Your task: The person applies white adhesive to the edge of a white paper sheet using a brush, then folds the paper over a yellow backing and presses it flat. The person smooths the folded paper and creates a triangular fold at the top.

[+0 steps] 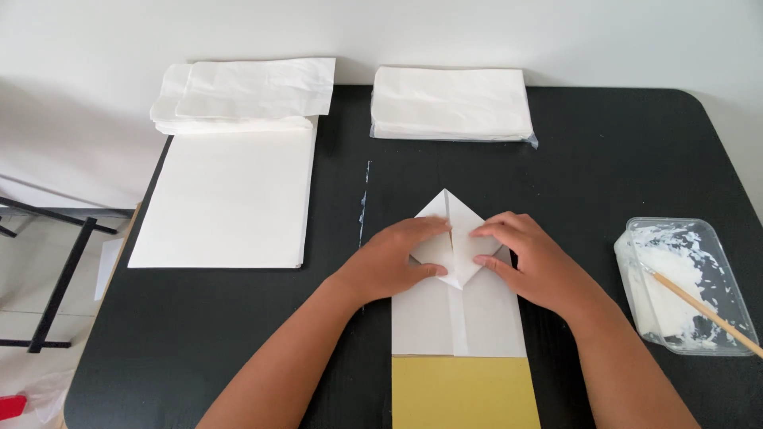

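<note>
Pressing flat, fingers spread, both hands: left hand (397, 258), right hand (531, 260) on folded white paper bag (457, 314), mid-worktop (604, 175). Right of bag: glue tub (691, 286) with stick (703, 310). Behind bag: paper stacks (451, 103).

- You are at a small paper-craft workstation, seemingly in a plain room of a home or modest workshop.
- Your black table (636, 159) stands against a bare white wall (477, 32).
- Stacks of white paper sheets (226, 199) and finished paper bags (451, 103) sit in batches.
- A plastic tub of white glue (683, 286) holds a wooden stick (703, 310).
</note>
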